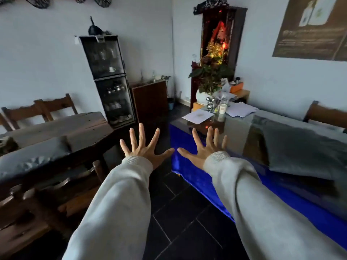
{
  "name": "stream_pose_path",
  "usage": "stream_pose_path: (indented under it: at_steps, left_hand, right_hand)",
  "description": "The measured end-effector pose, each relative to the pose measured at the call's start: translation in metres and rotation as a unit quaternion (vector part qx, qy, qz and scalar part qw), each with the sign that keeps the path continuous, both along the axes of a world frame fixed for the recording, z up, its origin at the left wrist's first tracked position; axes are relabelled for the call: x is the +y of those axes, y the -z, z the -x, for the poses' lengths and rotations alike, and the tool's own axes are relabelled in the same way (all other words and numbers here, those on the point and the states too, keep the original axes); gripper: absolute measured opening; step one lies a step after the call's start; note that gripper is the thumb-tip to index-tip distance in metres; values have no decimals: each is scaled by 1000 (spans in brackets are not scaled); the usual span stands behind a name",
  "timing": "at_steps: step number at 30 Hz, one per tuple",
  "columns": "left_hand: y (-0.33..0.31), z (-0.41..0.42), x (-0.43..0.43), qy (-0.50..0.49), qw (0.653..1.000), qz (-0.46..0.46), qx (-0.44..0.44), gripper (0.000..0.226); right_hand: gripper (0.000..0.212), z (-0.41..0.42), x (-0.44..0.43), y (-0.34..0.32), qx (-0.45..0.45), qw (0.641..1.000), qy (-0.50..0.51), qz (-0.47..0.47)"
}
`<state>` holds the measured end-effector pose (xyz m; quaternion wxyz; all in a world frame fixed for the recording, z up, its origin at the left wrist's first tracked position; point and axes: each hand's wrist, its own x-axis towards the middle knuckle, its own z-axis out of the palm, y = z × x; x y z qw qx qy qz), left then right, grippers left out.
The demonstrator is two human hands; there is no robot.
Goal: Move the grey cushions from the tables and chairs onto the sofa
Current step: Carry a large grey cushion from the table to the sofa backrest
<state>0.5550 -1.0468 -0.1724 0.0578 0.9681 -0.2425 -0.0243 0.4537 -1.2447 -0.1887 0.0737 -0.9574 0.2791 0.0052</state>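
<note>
A grey cushion (32, 156) lies on the dark wooden table (78, 128) at the left. Another grey cushion (304, 149) rests on the glass-topped table with a blue cloth (202, 177) at the right. My left hand (144, 147) and my right hand (204, 147) are stretched out in front of me over the aisle between the tables, fingers spread wide, holding nothing. Both arms wear light grey sleeves. No sofa is in view.
Wooden chairs (62, 186) stand around the left table. A dark glass cabinet (109, 79) and a low wooden cupboard (150, 98) stand against the far wall. Papers, cups and a potted plant (208, 79) crowd the far end of the right table. Dark tiled floor (184, 222) runs between the tables.
</note>
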Motion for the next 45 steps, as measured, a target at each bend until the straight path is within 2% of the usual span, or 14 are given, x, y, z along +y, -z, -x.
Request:
stream_pose_path:
  at_steps: [9, 14, 19, 25, 27, 32, 34, 36, 38, 40, 44, 45]
  left_hand:
    - [52, -51, -274, 196, 978, -24, 65, 112]
    - [70, -77, -396, 265, 959, -44, 89, 107]
    - [99, -75, -494, 312, 938, -91, 120, 103]
    - [151, -57, -597, 364, 908, -158, 133, 109]
    - [168, -55, -630, 371, 901, -177, 137, 110]
    - [191, -55, -705, 394, 887, -198, 135, 112]
    - [205, -54, -760, 407, 877, -212, 142, 111]
    - [200, -57, -766, 416, 878, -184, 151, 109]
    - [213, -57, -818, 438, 864, -184, 166, 107]
    - [216, -58, -838, 446, 858, -189, 171, 105]
    - [236, -68, -909, 467, 841, -208, 178, 104]
    - [233, -76, -918, 465, 845, -209, 163, 104]
  right_hand:
    - [122, 21, -220, 37, 44, 970, 236, 18]
    - [119, 16, -314, 51, 70, 938, 336, -51]
    - [113, 30, -368, 96, 93, 900, 405, -134]
    - [111, 62, -433, 159, 87, 793, 547, -256]
    - [108, 65, -457, 174, 78, 746, 593, -293]
    - [112, 45, -517, 195, -123, 596, 704, -366]
    - [127, 35, -562, 215, -135, 527, 743, -390]
    - [145, 25, -562, 206, -115, 526, 756, -373]
    - [154, 20, -598, 223, -86, 480, 788, -374]
    - [155, 12, -602, 233, -96, 471, 801, -358]
    - [160, -10, -606, 269, -184, 416, 847, -275]
    - [161, -12, -604, 266, -196, 421, 845, -266]
